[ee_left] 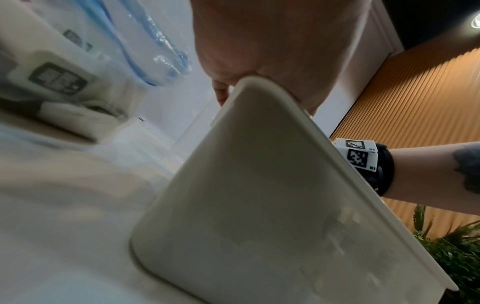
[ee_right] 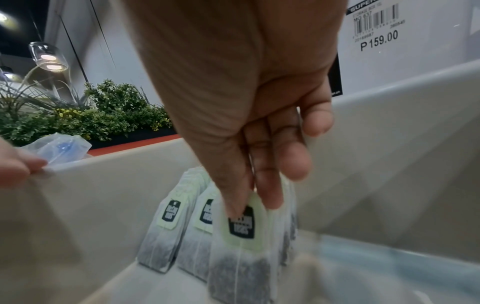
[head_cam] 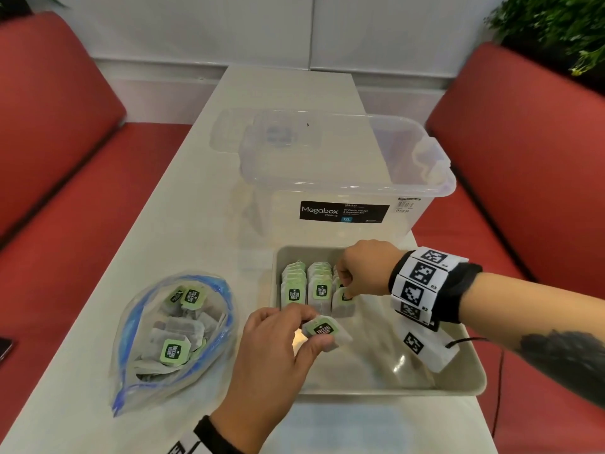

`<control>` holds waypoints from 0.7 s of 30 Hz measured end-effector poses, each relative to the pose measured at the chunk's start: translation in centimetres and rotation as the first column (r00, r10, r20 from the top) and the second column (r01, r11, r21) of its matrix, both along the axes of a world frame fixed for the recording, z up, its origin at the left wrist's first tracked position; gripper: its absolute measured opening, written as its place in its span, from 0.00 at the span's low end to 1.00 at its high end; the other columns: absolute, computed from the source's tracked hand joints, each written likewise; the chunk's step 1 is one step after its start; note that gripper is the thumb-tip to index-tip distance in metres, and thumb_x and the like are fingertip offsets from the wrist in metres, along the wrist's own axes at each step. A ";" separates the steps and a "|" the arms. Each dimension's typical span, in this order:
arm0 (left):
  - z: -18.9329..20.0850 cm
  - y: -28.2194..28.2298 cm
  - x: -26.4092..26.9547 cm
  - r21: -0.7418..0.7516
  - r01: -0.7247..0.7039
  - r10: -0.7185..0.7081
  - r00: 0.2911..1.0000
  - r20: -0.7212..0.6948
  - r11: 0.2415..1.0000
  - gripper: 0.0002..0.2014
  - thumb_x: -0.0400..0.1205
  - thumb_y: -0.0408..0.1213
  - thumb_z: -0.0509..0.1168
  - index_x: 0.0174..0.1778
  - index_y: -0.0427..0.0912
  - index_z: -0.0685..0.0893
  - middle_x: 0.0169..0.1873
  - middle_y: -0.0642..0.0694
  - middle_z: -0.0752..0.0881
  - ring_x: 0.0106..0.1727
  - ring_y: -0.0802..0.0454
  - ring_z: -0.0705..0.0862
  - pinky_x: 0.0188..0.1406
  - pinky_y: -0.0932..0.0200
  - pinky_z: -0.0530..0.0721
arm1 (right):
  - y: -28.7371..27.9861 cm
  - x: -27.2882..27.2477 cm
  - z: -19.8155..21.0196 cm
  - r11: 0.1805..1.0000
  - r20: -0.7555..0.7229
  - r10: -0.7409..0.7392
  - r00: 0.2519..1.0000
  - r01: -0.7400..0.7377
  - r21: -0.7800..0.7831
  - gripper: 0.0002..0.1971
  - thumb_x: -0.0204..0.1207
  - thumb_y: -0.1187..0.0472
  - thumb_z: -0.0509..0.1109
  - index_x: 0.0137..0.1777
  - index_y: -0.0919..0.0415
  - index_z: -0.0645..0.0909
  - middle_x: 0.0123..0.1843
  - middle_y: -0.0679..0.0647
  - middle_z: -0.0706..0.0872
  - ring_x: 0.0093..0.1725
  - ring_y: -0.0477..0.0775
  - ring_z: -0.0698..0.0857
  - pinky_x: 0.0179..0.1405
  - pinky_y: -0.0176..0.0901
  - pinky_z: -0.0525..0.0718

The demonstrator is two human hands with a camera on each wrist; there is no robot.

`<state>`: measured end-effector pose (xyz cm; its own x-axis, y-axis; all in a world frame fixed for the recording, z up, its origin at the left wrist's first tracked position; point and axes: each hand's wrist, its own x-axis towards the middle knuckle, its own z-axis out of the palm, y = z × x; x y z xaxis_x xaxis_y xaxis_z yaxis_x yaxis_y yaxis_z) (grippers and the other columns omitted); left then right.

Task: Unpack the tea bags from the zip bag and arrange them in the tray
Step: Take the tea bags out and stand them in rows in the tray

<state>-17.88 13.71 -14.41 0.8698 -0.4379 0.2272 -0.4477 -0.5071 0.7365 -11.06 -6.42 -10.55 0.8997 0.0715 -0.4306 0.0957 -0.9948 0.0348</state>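
Note:
A grey tray (head_cam: 465,385) sits on the table in front of me, with rows of tea bags (head_cam: 306,290) standing upright at its far left corner. My right hand (head_cam: 350,283) pinches the front tea bag of the third row (ee_right: 240,236) by its green tag, its bottom down near the tray floor. Over the tray's left rim, my left hand (head_cam: 311,335) pinches another tea bag (head_cam: 324,330). The open zip bag (head_cam: 173,335), clear with a blue seal, lies to the left with several tea bags inside. In the left wrist view only the palm (ee_left: 272,41) and the tray's outer wall (ee_left: 246,185) show.
A clear Megabox storage box (head_cam: 330,178) stands right behind the tray, with a clear lid beyond it. Red bench seats (head_cam: 49,191) flank the narrow table. A dark phone (head_cam: 5,350) lies on the left seat. Plants (head_cam: 556,24) stand at the far right.

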 end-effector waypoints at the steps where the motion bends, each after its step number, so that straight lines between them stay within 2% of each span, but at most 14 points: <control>1: 0.1 0.0 0.0 -0.002 -0.001 0.001 1.000 -0.008 1.000 0.11 0.69 0.70 0.55 0.38 0.70 0.71 0.38 0.76 0.77 0.59 0.82 0.61 0.46 0.70 0.69 | 0.0 0.0 -0.1 1.000 0.005 -0.002 1.000 0.002 -0.003 0.06 0.70 0.52 0.74 0.43 0.52 0.84 0.40 0.48 0.84 0.40 0.52 0.80 0.34 0.39 0.72; 4: 0.0 0.0 0.0 0.008 0.002 -0.002 0.999 0.053 1.000 0.15 0.71 0.70 0.58 0.42 0.65 0.77 0.37 0.77 0.77 0.58 0.85 0.61 0.45 0.70 0.70 | 0.0 0.0 -0.1 1.000 0.015 -0.006 1.000 0.007 -0.016 0.04 0.70 0.53 0.74 0.40 0.51 0.83 0.39 0.48 0.83 0.39 0.52 0.80 0.35 0.40 0.73; 6: -0.1 -0.1 0.0 -0.011 -0.009 0.010 0.995 0.096 1.000 0.19 0.72 0.67 0.61 0.43 0.57 0.83 0.36 0.77 0.77 0.58 0.87 0.62 0.46 0.69 0.70 | 0.0 0.0 -0.1 1.000 0.014 -0.010 1.000 0.010 -0.024 0.05 0.70 0.53 0.74 0.39 0.51 0.82 0.38 0.49 0.83 0.39 0.53 0.80 0.33 0.39 0.73; 9: -0.1 -0.2 0.1 -0.038 0.000 0.005 0.992 0.127 0.999 0.13 0.72 0.61 0.66 0.43 0.57 0.84 0.36 0.72 0.80 0.55 0.85 0.67 0.51 0.69 0.70 | -0.1 0.0 0.0 1.000 0.010 -0.020 1.000 0.020 -0.020 0.05 0.69 0.53 0.74 0.40 0.51 0.82 0.38 0.48 0.82 0.38 0.53 0.80 0.32 0.38 0.71; 11: -0.2 -0.1 0.3 -0.039 0.029 -0.022 0.988 0.152 0.999 0.09 0.73 0.57 0.65 0.42 0.58 0.80 0.40 0.68 0.81 0.52 0.77 0.75 0.54 0.70 0.71 | -0.2 0.0 -0.1 1.000 0.010 -0.021 1.000 0.021 -0.012 0.06 0.69 0.52 0.75 0.42 0.52 0.83 0.39 0.48 0.83 0.39 0.52 0.80 0.33 0.39 0.72; 14: 0.4 0.1 0.5 -0.104 0.063 -0.058 0.997 0.052 0.993 0.08 0.71 0.53 0.71 0.43 0.60 0.83 0.42 0.63 0.83 0.45 0.65 0.82 0.46 0.66 0.80 | -0.5 0.1 -0.1 1.000 0.027 -0.025 0.999 0.025 0.002 0.10 0.68 0.50 0.76 0.46 0.53 0.85 0.44 0.50 0.87 0.42 0.53 0.82 0.35 0.39 0.74; 15: 0.8 0.1 0.5 -0.118 0.051 -0.050 0.999 0.013 0.992 0.09 0.69 0.52 0.74 0.43 0.63 0.83 0.43 0.63 0.83 0.44 0.65 0.83 0.45 0.67 0.81 | -0.6 0.0 0.0 1.000 0.032 -0.029 0.999 0.029 0.002 0.11 0.67 0.49 0.76 0.46 0.53 0.85 0.44 0.50 0.87 0.43 0.53 0.83 0.36 0.39 0.74; 18: 1.7 0.1 0.7 -0.159 -0.009 -0.016 0.988 -0.155 0.987 0.23 0.65 0.40 0.80 0.44 0.70 0.78 0.41 0.65 0.83 0.41 0.65 0.83 0.44 0.71 0.80 | -0.7 -0.2 0.8 0.999 0.092 -0.028 0.995 0.030 -0.015 0.13 0.69 0.46 0.73 0.46 0.53 0.83 0.44 0.50 0.86 0.43 0.53 0.82 0.35 0.40 0.72; 20: 2.1 0.0 1.3 -0.137 -0.034 0.002 0.974 -0.225 0.990 0.26 0.63 0.34 0.81 0.43 0.67 0.76 0.37 0.63 0.84 0.37 0.64 0.83 0.42 0.70 0.81 | -0.5 -0.7 2.0 0.999 0.178 -0.025 0.984 0.018 0.042 0.11 0.73 0.44 0.69 0.44 0.52 0.80 0.43 0.49 0.85 0.43 0.53 0.80 0.37 0.40 0.71; 21: 2.3 0.0 1.6 -0.121 -0.042 0.011 0.969 -0.246 0.992 0.26 0.63 0.33 0.80 0.42 0.65 0.75 0.35 0.62 0.85 0.36 0.65 0.83 0.40 0.71 0.80 | -0.2 -1.1 2.7 0.993 0.194 -0.026 0.981 0.003 0.119 0.12 0.75 0.42 0.67 0.42 0.50 0.79 0.41 0.48 0.85 0.42 0.52 0.80 0.37 0.41 0.73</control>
<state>-16.24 13.69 -12.13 0.9164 -0.3961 0.0579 -0.2345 -0.4140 0.8795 -12.12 -6.58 -7.81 0.9667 0.0971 -0.2366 0.0838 -0.9943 -0.0657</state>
